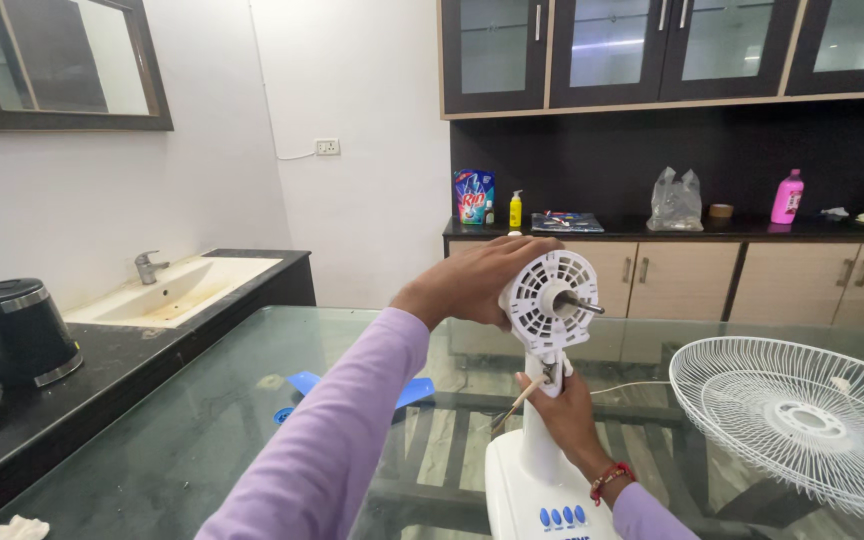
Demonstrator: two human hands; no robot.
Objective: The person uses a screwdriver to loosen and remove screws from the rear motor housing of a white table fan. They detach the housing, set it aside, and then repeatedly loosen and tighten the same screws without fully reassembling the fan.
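Fingers (pixel 512 262) of my left hand (pixel 472 280) curl over the top and back of the round white plastic fan motor housing (pixel 552 298), closed on it from behind; the housing's slotted face points right, with a short metal shaft (pixel 584 305) projecting from its centre, clear of the fingertips; my left arm runs up from the lower frame in a lilac sleeve (pixel 337 440). Below, my right hand (pixel 564 415) is closed around a slim tool with a pale wooden handle (pixel 517 402), fingers bunched at the neck just beneath the housing, where it joins the white upright fan column (pixel 540 455); the tool's tip lies at that joint, hidden by the fingers; a red beaded band (pixel 610 478) circles the right wrist. The column rises from a white base with blue oval buttons (pixel 562 516), which stands on the glass-topped table (pixel 202 440). To the right, well apart from both hands, a white wire fan guard (pixel 802 420) lies flat on the glass; to the left, beyond the sleeve, a blue plastic fan blade (pixel 307 383) rests on the table. A black electric kettle (pixel 17 330) stands on the dark counter beside a cream basin (pixel 177 290).
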